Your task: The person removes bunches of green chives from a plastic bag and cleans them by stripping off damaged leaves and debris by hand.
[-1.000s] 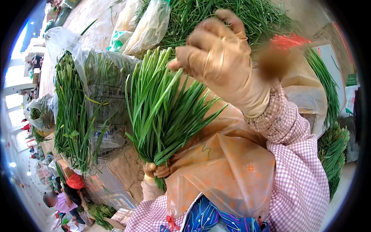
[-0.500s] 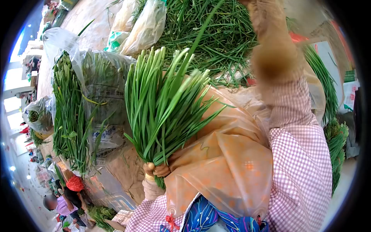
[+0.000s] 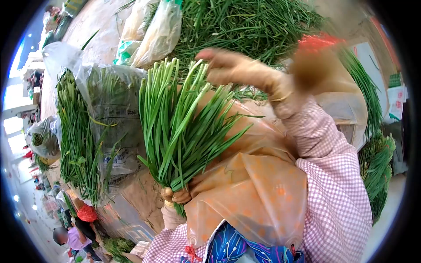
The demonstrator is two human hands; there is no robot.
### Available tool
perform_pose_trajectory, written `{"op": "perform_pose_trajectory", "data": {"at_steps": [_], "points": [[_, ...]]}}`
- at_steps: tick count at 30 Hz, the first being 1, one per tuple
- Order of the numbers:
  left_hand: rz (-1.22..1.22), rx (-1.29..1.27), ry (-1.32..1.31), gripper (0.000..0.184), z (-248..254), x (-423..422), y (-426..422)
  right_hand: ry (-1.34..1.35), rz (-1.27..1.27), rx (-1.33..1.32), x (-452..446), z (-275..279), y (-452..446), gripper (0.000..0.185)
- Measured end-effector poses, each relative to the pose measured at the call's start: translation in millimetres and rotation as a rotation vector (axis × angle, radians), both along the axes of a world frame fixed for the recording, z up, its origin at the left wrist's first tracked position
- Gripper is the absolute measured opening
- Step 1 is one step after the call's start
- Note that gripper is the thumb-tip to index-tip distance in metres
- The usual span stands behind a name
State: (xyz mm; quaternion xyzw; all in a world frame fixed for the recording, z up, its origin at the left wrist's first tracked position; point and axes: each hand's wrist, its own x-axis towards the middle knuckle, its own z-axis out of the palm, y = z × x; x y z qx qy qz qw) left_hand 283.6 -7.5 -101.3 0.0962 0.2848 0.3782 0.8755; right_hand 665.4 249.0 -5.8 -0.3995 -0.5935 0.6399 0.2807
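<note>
My left hand [image 3: 176, 195] is closed round the narrow lower end of a bunch of garlic chives [image 3: 180, 131]. The bunch stands upright and fans out above the fist, its pale cut ends at the top. Slightly blurred, my right hand [image 3: 239, 70] is beside those top ends, fingers stretched toward them and nothing visible in them. Whether its fingertips touch the stalks I cannot tell. An orange-patterned plastic apron [image 3: 250, 193] covers my lap behind the bunch.
A heap of loose green leaves [image 3: 245, 26] lies ahead. On the left stand more chives [image 3: 79, 136] and a clear plastic bag [image 3: 116, 118]. Further bundles [image 3: 377, 166] are at the right. A person [image 3: 74, 236] is in the lower left background; a red string ball [image 3: 87, 213] lies nearby.
My right hand has come down and left from the top edge to the bunch's upper ends. One long leaf that stuck up out of the bunch is gone. My left hand keeps its grip.
</note>
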Motion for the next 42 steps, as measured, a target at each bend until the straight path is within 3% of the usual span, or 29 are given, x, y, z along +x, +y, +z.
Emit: {"op": "perform_pose_trajectory", "data": {"at_steps": [1, 4, 5, 8, 9, 10, 11, 13, 14, 17, 18, 19, 22, 24, 26, 28, 29, 30, 32, 33, 34, 36, 37, 39, 42], "points": [[-0.007, -0.004, 0.004, 0.053, 1, 0, 0, -0.193, 0.138, 0.079, -16, -6, 0, 0.06], [-0.016, -0.015, 0.013, 0.053, 4, -3, 0, -0.15, 0.295, -0.006, -34, -14, 8, 0.036], [-0.021, -0.019, 0.013, 0.053, 5, -3, 1, -0.058, 0.225, -0.121, -33, -16, 5, 0.03], [-0.019, -0.024, 0.012, 0.053, 6, -4, 2, -0.042, 0.133, 0.086, -28, -24, 5, 0.029], [-0.015, -0.026, 0.009, 0.053, 5, -4, 2, -0.002, 0.008, 0.104, -22, -15, 4, 0.018], [-0.014, -0.024, 0.009, 0.053, 6, -4, 1, 0.114, -0.155, -0.057, -8, -1, 5, 0.016], [-0.016, -0.027, 0.006, 0.053, 5, -3, 1, 0.4, -0.306, -0.077, 8, -11, 16, 0.017], [-0.022, -0.029, 0.008, 0.053, 6, -3, 0, 0.681, -0.685, -0.094, 48, -40, 48, 0.015], [-0.027, -0.028, 0.01, 0.053, 6, -3, 0, 0.503, -0.877, -0.074, 56, -47, 46, 0.022], [-0.041, -0.033, 0.014, 0.053, 7, -3, 0, 0.236, -0.318, -0.222, 28, -30, 23, 0.054], [-0.043, -0.041, 0.01, 0.053, 8, -2, 0, 0.192, -0.172, -0.222, 12, -20, 12, 0.056], [-0.042, -0.044, 0.015, 0.053, 9, -2, 0, 0.153, 0.006, -0.169, -1, -13, 11, 0.052], [-0.042, -0.045, 0.036, 0.053, 13, -2, -1, 0.35, 0.148, -0.187, -31, -16, 9, 0.025], [-0.043, -0.044, 0.034, 0.053, 15, -1, -1, 0.231, -0.093, -0.123, -29, -8, 10, 0.016], [-0.039, -0.044, 0.03, 0.053, 14, -2, -2, 0.597, -0.428, -0.147, -7, -28, 21, 0.011], [-0.029, -0.039, 0.021, 0.053, 14, -2, -3, 0.527, -0.695, -0.152, 25, -43, 27, 0.014], [-0.028, -0.035, 0.02, 0.053, 15, -2, -2, 0.498, -0.454, -0.163, 43, -51, 17, 0.021], [-0.03, -0.032, 0.017, 0.053, 14, -2, -3, 0.165, -0.349, -0.254, 41, -23, -7, 0.026], [-0.03, -0.033, 0.01, 0.053, 14, -1, -3, -0.388, 0.036, -0.27, 43, -9, -36, 0.065], [-0.026, -0.028, 0.01, 0.053, 14, -1, -3, -0.583, 0.131, -0.096, 38, -8, -54, 0.07], [-0.024, -0.03, 0.005, 0.053, 14, -1, -4, -0.609, 0.213, -0.165, 32, 6, -66, 0.064], [-0.022, -0.025, 0.001, 0.053, 14, 1, -3, -0.659, 0.136, -0.249, 17, 7, -84, 0.046], [-0.024, -0.026, 0.0, 0.053, 15, 1, -4, -0.656, 0.14, -0.248, 16, -4, -87, 0.046], [-0.019, -0.02, 0.005, 0.053, 18, 1, -5, -0.386, 0.018, -0.01, 17, -35, -90, 0.029], [-0.025, -0.01, 0.003, 0.053, 19, 3, -3, -0.565, -0.232, 0.147, 39, -66, -70, 0.021]]}}
